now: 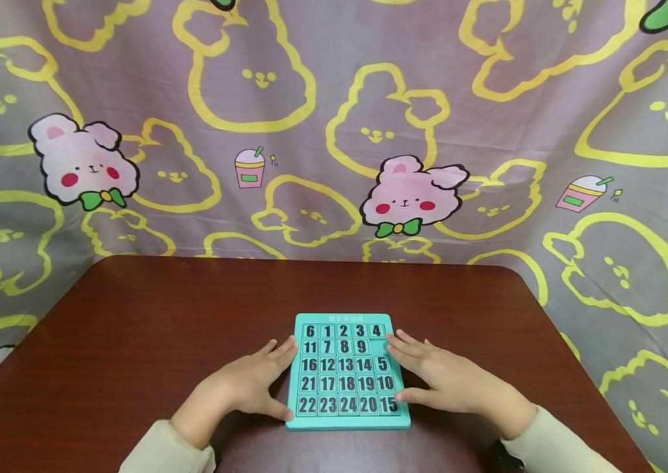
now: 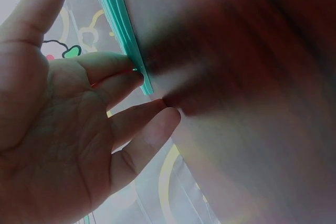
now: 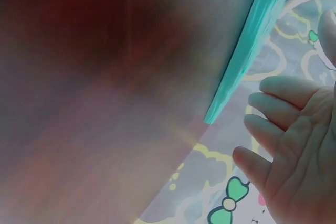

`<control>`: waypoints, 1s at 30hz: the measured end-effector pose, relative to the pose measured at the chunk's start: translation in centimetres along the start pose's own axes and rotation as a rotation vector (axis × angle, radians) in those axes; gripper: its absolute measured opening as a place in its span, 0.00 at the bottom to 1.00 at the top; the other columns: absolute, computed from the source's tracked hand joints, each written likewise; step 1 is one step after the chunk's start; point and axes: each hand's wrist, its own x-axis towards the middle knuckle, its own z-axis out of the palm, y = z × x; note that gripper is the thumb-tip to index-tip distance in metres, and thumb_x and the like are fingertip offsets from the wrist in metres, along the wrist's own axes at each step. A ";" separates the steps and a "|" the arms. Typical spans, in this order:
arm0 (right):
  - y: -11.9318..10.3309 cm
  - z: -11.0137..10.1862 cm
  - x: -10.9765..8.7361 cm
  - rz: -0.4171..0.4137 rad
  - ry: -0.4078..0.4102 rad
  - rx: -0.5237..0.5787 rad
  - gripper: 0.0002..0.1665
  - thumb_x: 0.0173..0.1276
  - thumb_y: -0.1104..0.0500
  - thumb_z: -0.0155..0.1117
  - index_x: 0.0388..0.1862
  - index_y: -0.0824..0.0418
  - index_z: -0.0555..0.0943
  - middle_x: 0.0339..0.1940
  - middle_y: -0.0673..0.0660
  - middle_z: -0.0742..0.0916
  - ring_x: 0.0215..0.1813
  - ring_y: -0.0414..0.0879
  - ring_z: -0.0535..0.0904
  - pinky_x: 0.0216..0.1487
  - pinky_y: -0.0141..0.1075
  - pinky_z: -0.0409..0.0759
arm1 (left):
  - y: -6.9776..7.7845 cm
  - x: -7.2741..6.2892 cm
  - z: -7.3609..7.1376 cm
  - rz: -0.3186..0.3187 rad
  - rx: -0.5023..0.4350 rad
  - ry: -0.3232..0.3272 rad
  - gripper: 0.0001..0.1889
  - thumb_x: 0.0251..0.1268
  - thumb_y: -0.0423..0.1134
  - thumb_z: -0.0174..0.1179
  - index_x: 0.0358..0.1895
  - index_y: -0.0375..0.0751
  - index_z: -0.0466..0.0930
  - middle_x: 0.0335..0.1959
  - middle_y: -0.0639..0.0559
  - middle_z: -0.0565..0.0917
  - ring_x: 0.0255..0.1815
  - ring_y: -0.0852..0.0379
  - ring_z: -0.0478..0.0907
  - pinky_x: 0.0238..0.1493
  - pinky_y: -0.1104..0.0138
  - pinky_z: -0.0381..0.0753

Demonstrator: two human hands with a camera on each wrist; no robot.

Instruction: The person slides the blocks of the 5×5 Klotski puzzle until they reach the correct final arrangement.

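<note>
A teal sliding number puzzle (image 1: 348,424) lies flat on the table, its black-numbered tiles set in rows. The top row reads 6, 1, 2, 3, 4. One vacant slot (image 1: 378,346) shows at the right end of the second row, beside the 9 and above the 5. My left hand (image 1: 249,382) is spread along the left side, fingertips at the upper edge and thumb at the lower corner. In the left wrist view, two fingertips meet the teal frame (image 2: 128,38). My right hand (image 1: 450,376) has extended fingers at the right edge, its thumb near tile 15.
The dark reddish-brown table (image 1: 162,315) extends around the puzzle, with rounded far corners. Behind and beside it hangs a grey curtain (image 1: 310,79) printed with yellow outlines, bunnies and cups. Light sleeves (image 1: 171,450) cover both forearms.
</note>
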 end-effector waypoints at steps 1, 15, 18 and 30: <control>-0.2 0.1 -0.2 -0.002 -0.001 0.003 0.48 0.71 0.32 0.53 0.76 0.64 0.64 0.80 0.59 0.64 0.81 0.61 0.54 0.69 0.66 0.63 | 0.0 0.0 0.0 0.002 0.001 0.000 0.58 0.47 0.57 0.76 0.79 0.41 0.53 0.82 0.49 0.51 0.82 0.39 0.47 0.69 0.40 0.65; -1.8 0.9 -0.9 -0.018 -0.014 -0.048 0.48 0.71 0.30 0.49 0.75 0.64 0.67 0.79 0.59 0.66 0.80 0.59 0.57 0.67 0.63 0.67 | -0.1 0.0 -0.1 0.003 0.002 0.001 0.58 0.47 0.57 0.76 0.79 0.41 0.53 0.82 0.50 0.50 0.82 0.39 0.47 0.69 0.40 0.64; -1.6 0.9 -0.7 -0.015 -0.025 -0.052 0.48 0.71 0.30 0.50 0.75 0.64 0.67 0.79 0.59 0.66 0.80 0.59 0.57 0.68 0.63 0.67 | 0.0 0.0 -0.1 0.003 0.005 0.003 0.58 0.47 0.58 0.76 0.79 0.41 0.53 0.82 0.50 0.51 0.82 0.39 0.47 0.69 0.39 0.64; -1.5 0.4 0.4 0.037 -0.075 -0.032 0.49 0.70 0.30 0.52 0.75 0.64 0.66 0.80 0.58 0.64 0.81 0.58 0.55 0.70 0.63 0.64 | -0.1 0.1 0.0 -0.001 -0.006 -0.008 0.57 0.48 0.58 0.75 0.79 0.42 0.53 0.82 0.52 0.50 0.82 0.39 0.46 0.70 0.39 0.63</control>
